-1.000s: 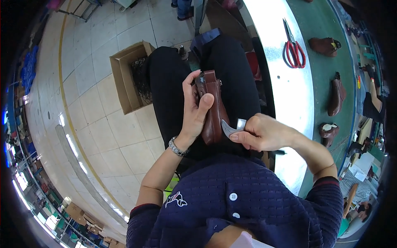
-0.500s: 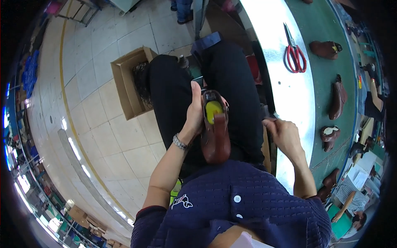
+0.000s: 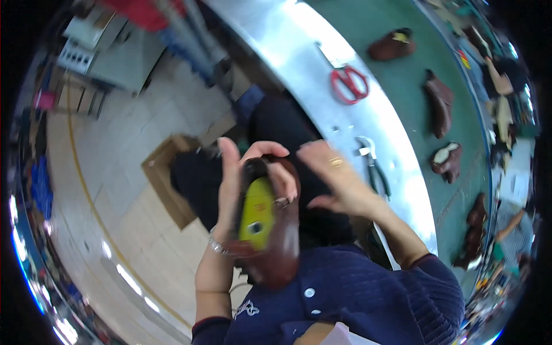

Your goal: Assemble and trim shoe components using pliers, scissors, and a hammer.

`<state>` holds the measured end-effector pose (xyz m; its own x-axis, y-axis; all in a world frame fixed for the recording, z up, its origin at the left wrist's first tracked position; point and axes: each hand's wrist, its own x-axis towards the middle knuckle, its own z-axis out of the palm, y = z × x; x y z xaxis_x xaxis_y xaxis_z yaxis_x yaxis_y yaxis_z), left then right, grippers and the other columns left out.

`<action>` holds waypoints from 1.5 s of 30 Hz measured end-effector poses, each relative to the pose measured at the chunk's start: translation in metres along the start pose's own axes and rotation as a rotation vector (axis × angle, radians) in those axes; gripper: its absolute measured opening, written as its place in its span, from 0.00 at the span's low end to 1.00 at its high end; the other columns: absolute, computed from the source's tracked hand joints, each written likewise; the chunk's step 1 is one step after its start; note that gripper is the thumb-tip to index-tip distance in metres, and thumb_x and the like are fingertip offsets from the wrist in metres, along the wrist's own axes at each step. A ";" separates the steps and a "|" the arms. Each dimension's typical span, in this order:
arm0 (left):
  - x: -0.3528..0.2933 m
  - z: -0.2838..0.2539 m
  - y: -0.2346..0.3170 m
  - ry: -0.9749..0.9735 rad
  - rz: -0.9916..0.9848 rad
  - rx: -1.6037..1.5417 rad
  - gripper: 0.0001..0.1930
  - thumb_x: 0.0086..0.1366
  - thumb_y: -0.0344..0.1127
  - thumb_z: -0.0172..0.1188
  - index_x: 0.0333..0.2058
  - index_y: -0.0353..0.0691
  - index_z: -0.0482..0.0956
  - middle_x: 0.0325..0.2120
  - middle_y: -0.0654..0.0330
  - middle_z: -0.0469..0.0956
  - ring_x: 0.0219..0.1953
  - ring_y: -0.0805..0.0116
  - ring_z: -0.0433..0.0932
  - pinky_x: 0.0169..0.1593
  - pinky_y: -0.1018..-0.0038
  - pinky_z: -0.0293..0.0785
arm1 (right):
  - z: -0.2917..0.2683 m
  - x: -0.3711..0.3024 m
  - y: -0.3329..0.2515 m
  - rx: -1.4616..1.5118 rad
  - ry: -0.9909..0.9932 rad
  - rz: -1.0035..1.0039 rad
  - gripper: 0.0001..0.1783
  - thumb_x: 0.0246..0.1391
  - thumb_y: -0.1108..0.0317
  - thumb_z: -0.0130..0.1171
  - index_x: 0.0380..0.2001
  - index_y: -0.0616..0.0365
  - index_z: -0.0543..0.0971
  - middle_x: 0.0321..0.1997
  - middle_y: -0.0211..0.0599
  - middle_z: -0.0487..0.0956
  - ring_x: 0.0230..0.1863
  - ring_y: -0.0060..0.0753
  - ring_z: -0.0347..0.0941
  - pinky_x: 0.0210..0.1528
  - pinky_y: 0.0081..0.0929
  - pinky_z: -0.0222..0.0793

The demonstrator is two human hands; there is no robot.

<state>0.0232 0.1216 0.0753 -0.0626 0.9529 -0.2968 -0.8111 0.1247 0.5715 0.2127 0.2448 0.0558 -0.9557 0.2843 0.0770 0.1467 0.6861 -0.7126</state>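
Note:
My left hand [image 3: 228, 187] is wrapped around a brown leather shoe [image 3: 282, 247] with its toe toward my body. Inside the shoe's opening shows a yellow-green insole [image 3: 256, 215] with a dark round spot. The fingers curl over the heel end, and the thumb stands up apart from it. To the right of the shoe, my right hand [image 3: 339, 175] holds nothing; its fingers are stretched out, somewhat blurred. Shoe and hands are over my lap.
On the metal bench strip [image 3: 402, 190] at my right lie red-handled scissors [image 3: 349, 84] and pincers with dark handles [image 3: 374, 167]. Beyond it, several brown shoes [image 3: 440, 103] stand on a green surface [image 3: 402, 86]. A cardboard box [image 3: 167, 178] is at left on the floor.
The shoe is raised nearer to my view and its insole shows more fully. My right hand has left the bench edge and moved toward the shoe, fingers spreading. The whole view has turned.

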 end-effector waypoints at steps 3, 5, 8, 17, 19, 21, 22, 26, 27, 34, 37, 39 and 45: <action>0.026 0.012 0.016 -0.178 -0.180 -0.255 0.47 0.65 0.74 0.25 0.57 0.33 0.64 0.23 0.41 0.77 0.33 0.47 0.76 0.48 0.57 0.70 | 0.015 -0.004 0.009 0.392 0.050 -0.068 0.45 0.33 0.62 0.77 0.57 0.60 0.68 0.56 0.48 0.71 0.57 0.51 0.68 0.59 0.41 0.63; 0.040 0.030 0.015 -0.165 -0.095 -0.387 0.40 0.68 0.70 0.33 0.60 0.38 0.64 0.37 0.45 0.79 0.42 0.47 0.76 0.53 0.56 0.69 | 0.000 -0.010 0.010 0.514 0.078 -0.041 0.42 0.34 0.60 0.78 0.54 0.61 0.71 0.50 0.46 0.76 0.52 0.48 0.73 0.56 0.37 0.66; 0.053 0.041 0.009 0.261 0.067 -0.179 0.35 0.69 0.65 0.38 0.60 0.42 0.65 0.51 0.49 0.74 0.54 0.53 0.73 0.61 0.55 0.65 | -0.002 -0.044 0.008 0.703 0.224 0.289 0.41 0.35 0.63 0.78 0.54 0.65 0.72 0.51 0.39 0.77 0.52 0.35 0.72 0.57 0.31 0.65; 0.041 -0.011 -0.016 0.291 0.098 0.103 0.27 0.74 0.54 0.39 0.60 0.39 0.62 0.56 0.45 0.69 0.56 0.51 0.71 0.60 0.56 0.67 | -0.078 -0.101 0.106 0.480 1.116 0.820 0.22 0.49 0.57 0.69 0.40 0.66 0.81 0.34 0.32 0.81 0.31 0.18 0.74 0.34 0.17 0.69; 0.034 -0.022 -0.012 0.290 0.110 0.117 0.27 0.74 0.54 0.39 0.59 0.38 0.63 0.56 0.45 0.69 0.55 0.52 0.72 0.59 0.56 0.67 | -0.104 -0.093 0.146 0.307 1.223 0.757 0.27 0.51 0.52 0.67 0.41 0.70 0.79 0.35 0.36 0.82 0.34 0.21 0.75 0.40 0.20 0.70; 0.032 -0.026 -0.008 0.288 0.118 0.122 0.26 0.74 0.52 0.40 0.58 0.37 0.64 0.55 0.47 0.70 0.53 0.53 0.73 0.57 0.58 0.69 | -0.123 -0.088 0.192 -0.048 1.239 0.710 0.33 0.52 0.53 0.65 0.50 0.73 0.74 0.51 0.52 0.78 0.49 0.35 0.75 0.53 0.25 0.68; 0.031 -0.027 -0.008 0.287 0.121 0.122 0.26 0.74 0.52 0.40 0.58 0.37 0.64 0.55 0.47 0.70 0.53 0.53 0.73 0.57 0.58 0.69 | -0.129 -0.080 0.211 -0.004 1.201 0.697 0.34 0.52 0.54 0.64 0.56 0.68 0.72 0.59 0.55 0.72 0.55 0.42 0.73 0.59 0.29 0.65; 0.029 -0.026 -0.012 0.281 0.127 0.128 0.23 0.74 0.48 0.43 0.56 0.36 0.66 0.53 0.47 0.72 0.51 0.54 0.75 0.56 0.60 0.71 | -0.154 -0.016 0.213 -0.892 0.894 0.480 0.33 0.51 0.56 0.66 0.59 0.54 0.71 0.53 0.44 0.76 0.47 0.42 0.76 0.51 0.33 0.70; 0.026 -0.025 -0.013 0.276 0.128 0.161 0.22 0.74 0.47 0.43 0.56 0.36 0.66 0.53 0.48 0.72 0.51 0.54 0.75 0.55 0.60 0.71 | -0.156 0.007 0.208 -0.620 0.905 0.577 0.34 0.51 0.56 0.65 0.60 0.54 0.70 0.49 0.42 0.78 0.43 0.39 0.77 0.48 0.34 0.71; 0.003 -0.022 -0.013 0.261 0.154 0.160 0.17 0.72 0.40 0.48 0.52 0.34 0.69 0.47 0.48 0.76 0.47 0.56 0.78 0.52 0.64 0.74 | -0.171 0.043 0.276 -0.306 0.988 0.699 0.19 0.52 0.55 0.63 0.38 0.60 0.76 0.28 0.44 0.82 0.32 0.45 0.80 0.37 0.41 0.73; -0.012 -0.030 -0.009 0.295 0.195 0.265 0.16 0.72 0.39 0.49 0.51 0.34 0.70 0.46 0.50 0.77 0.47 0.59 0.79 0.52 0.67 0.74 | -0.189 0.026 0.245 -0.101 0.977 0.636 0.14 0.55 0.60 0.63 0.34 0.60 0.78 0.23 0.35 0.80 0.22 0.23 0.76 0.25 0.26 0.70; -0.026 -0.024 -0.006 0.346 0.219 0.407 0.15 0.71 0.37 0.50 0.50 0.33 0.73 0.47 0.54 0.78 0.50 0.64 0.78 0.53 0.71 0.72 | -0.204 0.018 0.199 0.143 0.928 0.467 0.09 0.56 0.66 0.63 0.33 0.61 0.78 0.20 0.25 0.74 0.19 0.16 0.68 0.21 0.17 0.65; -0.006 -0.010 -0.005 0.090 0.430 1.025 0.34 0.57 0.37 0.69 0.60 0.35 0.69 0.63 0.51 0.65 0.72 0.55 0.48 0.70 0.62 0.44 | -0.201 0.021 0.024 0.468 0.840 0.221 0.16 0.55 0.66 0.64 0.19 0.57 0.72 0.13 0.23 0.69 0.11 0.11 0.61 0.13 0.13 0.53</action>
<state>0.0218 0.1121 0.0666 -0.2988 0.9532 0.0470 0.1498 -0.0019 0.9887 0.2475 0.4023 0.1806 -0.4005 0.8814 0.2505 0.0111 0.2780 -0.9605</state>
